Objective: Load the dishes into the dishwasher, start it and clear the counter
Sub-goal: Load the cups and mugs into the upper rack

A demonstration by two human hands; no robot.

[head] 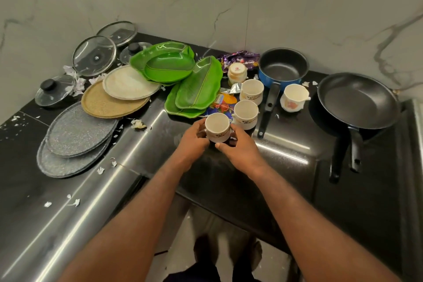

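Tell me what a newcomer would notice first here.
Both hands, left hand and right hand, hold a white cup at the near middle of the black counter. Behind it lie bright green plates, the strongest colour in view. A black frying pan sits at the far right.

Left hand [194, 142] and right hand [240, 151] hide the lower half of the cup [217, 125]. The frying pan [357, 101] covers most of a second pan [335, 162].

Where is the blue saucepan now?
In the head view the blue saucepan stands near the wall, right of centre, between the purple wrapper and the frying pan.
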